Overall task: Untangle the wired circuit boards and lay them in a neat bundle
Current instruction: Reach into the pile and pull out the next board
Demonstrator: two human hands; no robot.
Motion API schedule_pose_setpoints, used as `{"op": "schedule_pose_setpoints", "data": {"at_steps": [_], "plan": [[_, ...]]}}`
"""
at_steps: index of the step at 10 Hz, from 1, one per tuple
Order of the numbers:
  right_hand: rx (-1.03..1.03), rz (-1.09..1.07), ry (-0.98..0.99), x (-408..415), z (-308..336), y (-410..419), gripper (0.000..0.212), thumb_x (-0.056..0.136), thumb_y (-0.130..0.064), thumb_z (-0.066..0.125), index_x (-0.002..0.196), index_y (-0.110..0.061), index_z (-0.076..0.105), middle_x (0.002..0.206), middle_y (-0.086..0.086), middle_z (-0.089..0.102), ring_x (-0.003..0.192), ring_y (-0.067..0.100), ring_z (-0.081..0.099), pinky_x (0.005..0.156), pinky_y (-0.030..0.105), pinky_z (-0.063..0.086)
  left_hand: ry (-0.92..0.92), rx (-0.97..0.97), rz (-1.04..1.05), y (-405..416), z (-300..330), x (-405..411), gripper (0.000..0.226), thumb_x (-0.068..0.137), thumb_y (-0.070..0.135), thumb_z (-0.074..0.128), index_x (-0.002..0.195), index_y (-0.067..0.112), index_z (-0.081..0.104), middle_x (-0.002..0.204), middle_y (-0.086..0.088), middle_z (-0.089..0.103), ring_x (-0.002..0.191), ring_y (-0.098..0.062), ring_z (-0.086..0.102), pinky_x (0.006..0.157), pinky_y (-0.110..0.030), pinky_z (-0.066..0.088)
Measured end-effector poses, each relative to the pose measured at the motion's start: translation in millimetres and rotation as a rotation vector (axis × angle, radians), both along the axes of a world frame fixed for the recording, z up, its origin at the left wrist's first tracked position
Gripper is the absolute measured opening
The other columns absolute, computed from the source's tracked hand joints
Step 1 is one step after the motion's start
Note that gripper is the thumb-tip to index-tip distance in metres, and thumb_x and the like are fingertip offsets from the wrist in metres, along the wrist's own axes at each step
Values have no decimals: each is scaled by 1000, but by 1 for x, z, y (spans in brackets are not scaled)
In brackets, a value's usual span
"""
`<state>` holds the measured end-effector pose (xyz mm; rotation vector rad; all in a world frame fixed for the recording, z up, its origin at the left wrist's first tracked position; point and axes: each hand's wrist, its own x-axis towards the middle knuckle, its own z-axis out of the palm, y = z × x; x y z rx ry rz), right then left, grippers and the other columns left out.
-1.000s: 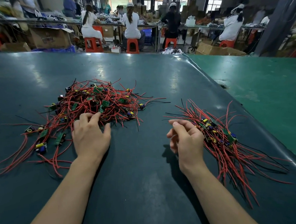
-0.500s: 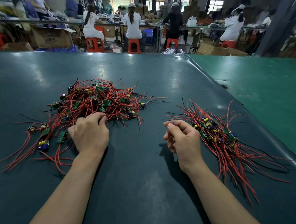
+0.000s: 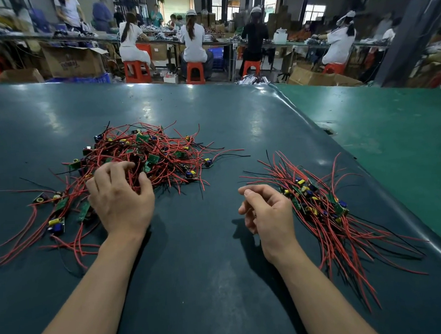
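Head view shows my left hand (image 3: 120,197) at about ten o'clock from the frame centre, palm down, its fingers curled into the near edge of the tangled heap of small green circuit boards with red and black wires (image 3: 147,155), clutching a few of the red wires there. That heap sprawls across the dark teal tabletop (image 3: 207,282), with loose boards and wires trailing away toward eight o'clock. At about three o'clock my right hand (image 3: 268,213) hovers with fingers loosely curled and thumb toward the forefinger; I cannot tell whether anything thin is pinched in it. Just beside it at three o'clock lies the sorted bundle of wired boards (image 3: 318,207), its boards clustered together and wires fanning toward five o'clock.
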<state>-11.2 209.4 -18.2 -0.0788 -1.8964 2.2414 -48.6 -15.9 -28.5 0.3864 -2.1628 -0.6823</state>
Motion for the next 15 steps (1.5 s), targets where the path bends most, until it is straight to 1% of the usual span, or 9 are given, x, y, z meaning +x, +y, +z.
{"op": "schedule_pose_setpoints", "data": {"at_steps": [2,3,5,7,9,12,13,14,15], "plan": [[26,9,-4,-1,0,1,17,94,-2,55,84,-6,68,56,4,60,40,12,44,39,18,34,140,181,41,-4,1,2,44,85,24,68,116,2,45,119,-21,49,108,-36,52,88,-44,43],[29,11,-11,-1,0,0,17,94,-2,56,84,-6,68,56,4,60,40,12,44,39,18,34,-22,71,0,-6,-2,1,54,90,26,63,136,6,45,138,-17,46,126,-35,43,104,-48,35],[17,13,-23,-4,1,-2,17,94,-1,55,84,-6,68,55,4,58,40,11,42,39,18,33,-52,29,-94,-5,-8,-3,20,94,16,60,107,8,73,122,-11,63,113,-32,57,96,-47,42],[27,14,-20,-3,1,-2,16,94,-1,55,86,-3,68,56,5,58,40,11,43,39,18,33,190,70,-164,2,0,1,24,96,10,57,117,5,67,104,-7,73,85,-21,67,86,-15,41],[19,12,-23,-5,1,-1,16,94,-2,55,86,-4,68,56,4,59,41,8,46,39,16,34,381,115,-326,11,4,4,22,99,19,57,118,10,64,97,4,71,86,-9,70,72,-31,57],[71,67,15,-8,-5,-3,16,92,-2,58,84,-12,69,58,2,61,44,5,50,42,16,36,390,-13,-807,62,10,32,24,87,0,65,110,5,67,96,-4,74,88,-11,72,80,-34,57],[351,84,107,-10,-11,-4,26,88,0,64,97,-24,67,77,1,65,57,16,57,54,29,47,308,-36,-956,72,13,38,28,86,0,64,112,11,66,96,1,73,88,-6,70,79,-29,56],[544,173,179,-11,-17,-5,53,85,3,64,126,-29,59,85,-6,62,53,13,50,55,23,46,272,-60,-1050,73,13,43,24,87,2,64,108,11,68,100,7,72,88,-6,70,77,-28,56],[519,258,265,-10,-18,-5,48,87,-1,61,127,-27,61,111,-4,67,86,4,66,83,24,54,274,-48,-1129,77,11,51,18,89,5,62,105,4,71,97,-1,74,85,-13,71,73,-33,56]]}}
